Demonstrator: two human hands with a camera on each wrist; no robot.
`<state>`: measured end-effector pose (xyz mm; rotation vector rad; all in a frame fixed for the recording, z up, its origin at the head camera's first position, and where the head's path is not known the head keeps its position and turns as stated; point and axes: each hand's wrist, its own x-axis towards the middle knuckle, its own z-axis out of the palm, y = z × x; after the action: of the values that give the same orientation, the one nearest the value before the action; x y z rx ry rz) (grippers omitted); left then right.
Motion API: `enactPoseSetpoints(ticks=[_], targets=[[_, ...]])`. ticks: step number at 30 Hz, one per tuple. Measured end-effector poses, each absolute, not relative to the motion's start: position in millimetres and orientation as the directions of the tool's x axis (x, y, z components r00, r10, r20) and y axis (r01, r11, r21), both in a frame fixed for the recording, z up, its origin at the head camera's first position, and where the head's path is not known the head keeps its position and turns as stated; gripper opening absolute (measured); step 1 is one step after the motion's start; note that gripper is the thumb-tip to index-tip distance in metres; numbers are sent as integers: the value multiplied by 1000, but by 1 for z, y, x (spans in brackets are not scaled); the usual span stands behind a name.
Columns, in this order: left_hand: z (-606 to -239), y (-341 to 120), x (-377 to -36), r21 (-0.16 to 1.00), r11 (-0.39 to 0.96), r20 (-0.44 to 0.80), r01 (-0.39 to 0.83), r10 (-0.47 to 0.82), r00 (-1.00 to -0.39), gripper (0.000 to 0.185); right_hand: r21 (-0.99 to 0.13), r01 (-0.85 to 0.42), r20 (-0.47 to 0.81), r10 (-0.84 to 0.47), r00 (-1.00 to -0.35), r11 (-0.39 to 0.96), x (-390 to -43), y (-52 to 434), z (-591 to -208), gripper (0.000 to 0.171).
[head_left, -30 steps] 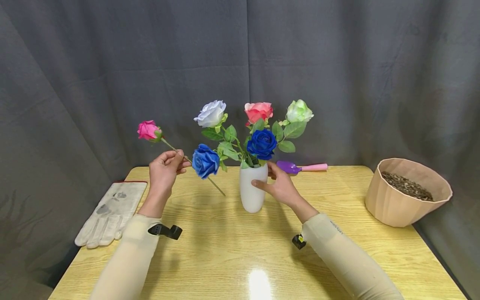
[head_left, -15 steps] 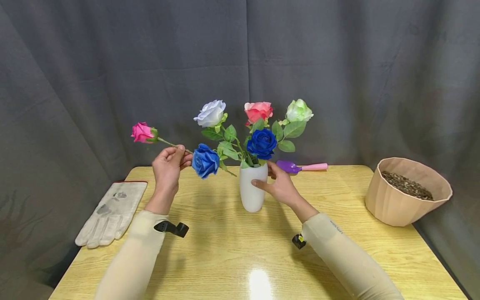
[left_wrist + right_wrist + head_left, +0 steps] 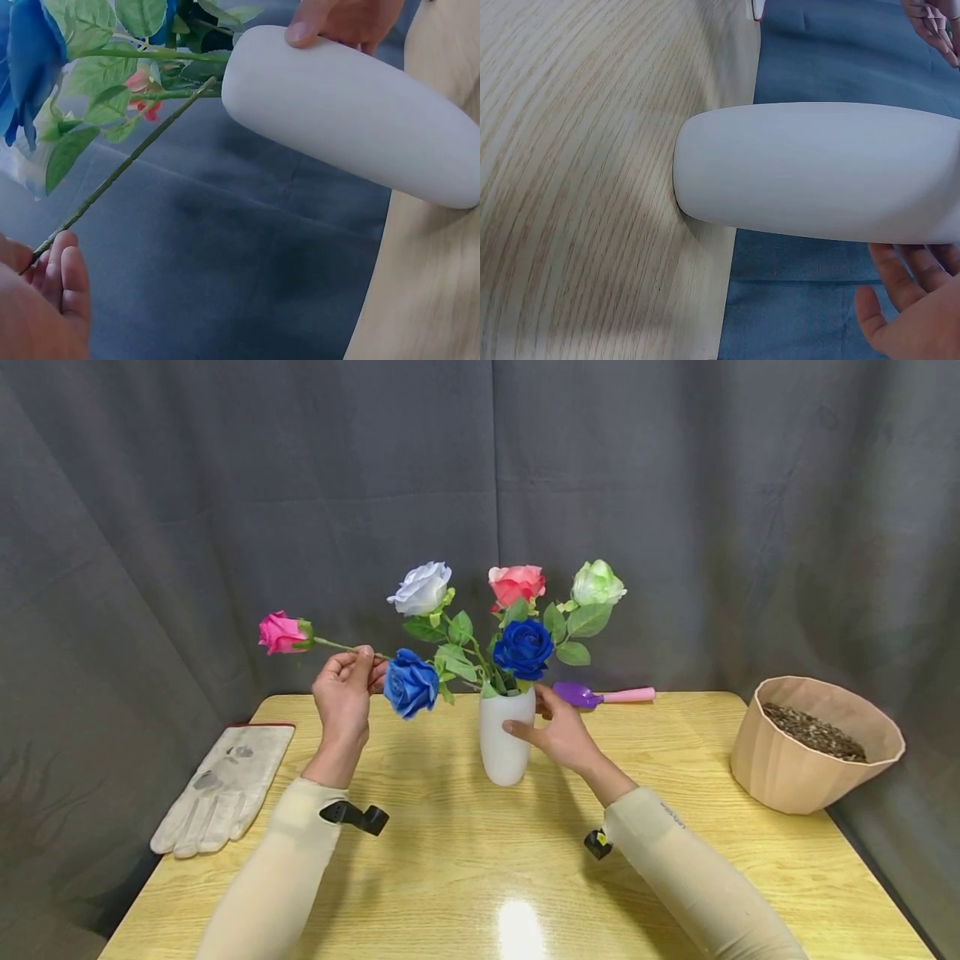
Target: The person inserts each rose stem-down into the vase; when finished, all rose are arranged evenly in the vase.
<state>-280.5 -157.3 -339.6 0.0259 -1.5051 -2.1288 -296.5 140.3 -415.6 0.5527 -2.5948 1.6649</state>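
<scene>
My left hand point(image 3: 364, 660) pinches the thin green stem point(image 3: 127, 161) of a pink rose point(image 3: 279, 633), which lies almost level with its bloom pointing left. In the left wrist view the stem's far end reaches the mouth of the white vase point(image 3: 352, 112). My right hand point(image 3: 534, 714) grips that vase point(image 3: 504, 739) from the right, thumb in front and fingers behind. The vase stands on the wooden table point(image 3: 480, 860). It holds a white rose point(image 3: 422, 587), a coral rose point(image 3: 517, 582), a pale green rose point(image 3: 597, 582) and two blue roses point(image 3: 523, 647). The right wrist view shows the vase body point(image 3: 817, 172) beside my palm point(image 3: 907, 315).
A pair of grey work gloves point(image 3: 222, 785) lies at the table's left edge. A purple trowel with a pink handle point(image 3: 600, 695) rests behind the vase. A tan pot of brown granules point(image 3: 813, 743) stands at the right. A dark curtain hangs behind.
The pink rose has tipped from a steep slant to nearly level, its bloom lower and further left, its stem end swung up to the vase mouth. My left hand rose slightly rightward.
</scene>
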Motion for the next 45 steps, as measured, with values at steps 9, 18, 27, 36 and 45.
enactPoseSetpoints(ticks=[9,18,27,36,45], targets=[[-336,-146,-280,902,-162,292,399,-451,-843,14,-879,-295,193,-287,-938,374,-297,140,-417,79],[-339,-135,-281,925,-83,303,371,-429,-851,9,-881,-303,204,-285,-937,365,-298,141,-418,80],[-342,-126,-277,904,-170,325,393,-328,-887,20,-881,-302,206,-281,-937,363,-297,141,-418,81],[-344,-118,-275,860,-320,327,398,-255,-910,39,-880,-307,209,-285,-936,362,-297,140,-418,77],[-349,-117,-277,854,-418,274,310,-145,-951,37,-882,-299,199,-287,-937,365,-298,140,-417,78]])
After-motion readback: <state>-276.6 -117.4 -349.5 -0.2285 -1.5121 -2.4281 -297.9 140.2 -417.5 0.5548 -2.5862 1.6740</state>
